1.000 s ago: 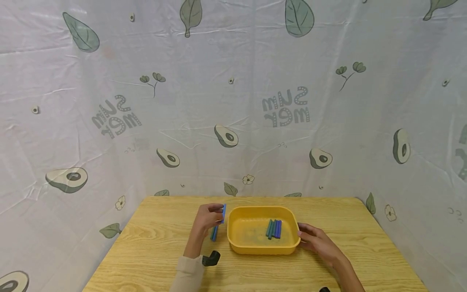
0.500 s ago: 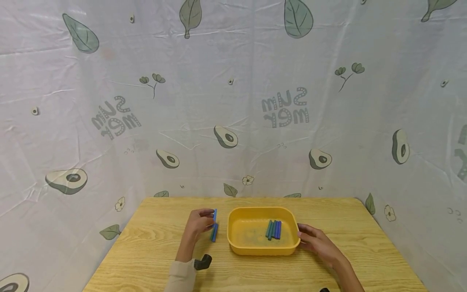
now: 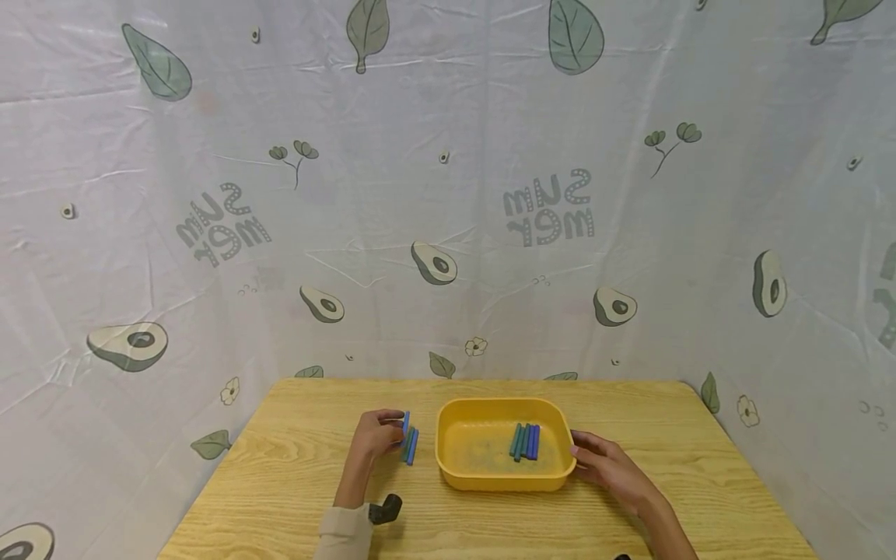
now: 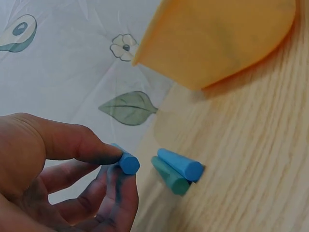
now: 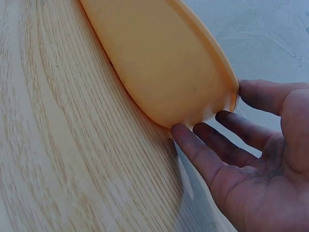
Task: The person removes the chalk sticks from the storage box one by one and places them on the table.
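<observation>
Since a second ago, the blue stick [image 4: 129, 164] has moved away from the tray's left wall and toward the two sticks on the table, carried by the left hand [image 3: 378, 434]. It is now just to the left of that pair, with a narrow gap between; whether its lower end touches the wood cannot be told. The left hand grasps it in a pinch, thumb on one side and curled fingers on the other, with bluish smudges on the fingers. The pair, a second blue stick [image 4: 181, 165] and a green stick [image 4: 171, 178], lie side by side, touching.

To the right of them stands the yellow tray [image 3: 476, 459], holding a row of green and blue-violet sticks [image 3: 525, 442] toward its right side, with dusty marks on its floor. At its right end, the right hand [image 3: 612, 468] has stayed put, thumb at the rim and spread fingertips against the outer wall, steadying contact without clenching.

Beneath everything is a light wood-grain table [image 3: 700, 467]. A pale, wrinkled sheet [image 3: 378, 194] rises behind it and along both sides, printed with avocados, leaves, flowers and reversed "summer" lettering. A cream sleeve [image 3: 343, 533] covers the left forearm, a black piece [image 3: 386, 509] beside its cuff.
</observation>
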Action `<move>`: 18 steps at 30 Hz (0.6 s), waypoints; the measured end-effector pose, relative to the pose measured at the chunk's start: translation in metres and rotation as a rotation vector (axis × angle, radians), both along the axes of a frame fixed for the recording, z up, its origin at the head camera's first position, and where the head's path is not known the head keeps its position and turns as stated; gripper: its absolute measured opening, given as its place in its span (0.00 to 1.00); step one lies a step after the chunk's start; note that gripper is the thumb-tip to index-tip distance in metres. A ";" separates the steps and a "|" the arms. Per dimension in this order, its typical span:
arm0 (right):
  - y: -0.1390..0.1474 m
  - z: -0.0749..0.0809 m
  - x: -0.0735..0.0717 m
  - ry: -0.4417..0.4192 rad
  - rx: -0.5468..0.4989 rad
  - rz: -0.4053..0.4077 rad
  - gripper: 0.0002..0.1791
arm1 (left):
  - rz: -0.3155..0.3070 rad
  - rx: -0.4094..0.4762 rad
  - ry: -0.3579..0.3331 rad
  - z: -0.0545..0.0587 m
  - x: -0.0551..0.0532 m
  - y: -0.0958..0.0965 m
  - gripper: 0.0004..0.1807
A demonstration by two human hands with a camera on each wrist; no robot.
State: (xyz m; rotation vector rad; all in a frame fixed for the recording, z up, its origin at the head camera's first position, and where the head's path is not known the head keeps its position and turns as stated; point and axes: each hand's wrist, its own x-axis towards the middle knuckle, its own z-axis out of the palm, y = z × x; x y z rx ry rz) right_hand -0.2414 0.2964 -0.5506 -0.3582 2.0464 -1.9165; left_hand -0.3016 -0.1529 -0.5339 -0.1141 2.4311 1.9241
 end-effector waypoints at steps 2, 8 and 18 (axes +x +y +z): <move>0.000 0.000 0.000 0.003 0.000 0.003 0.38 | 0.003 -0.035 0.011 -0.002 0.000 -0.001 0.26; 0.001 -0.001 -0.001 0.002 -0.003 0.007 0.39 | 0.022 -0.104 0.032 -0.010 0.002 -0.002 0.24; 0.001 -0.001 -0.001 -0.006 -0.012 0.001 0.39 | -0.004 -0.236 0.060 -0.014 0.002 -0.001 0.27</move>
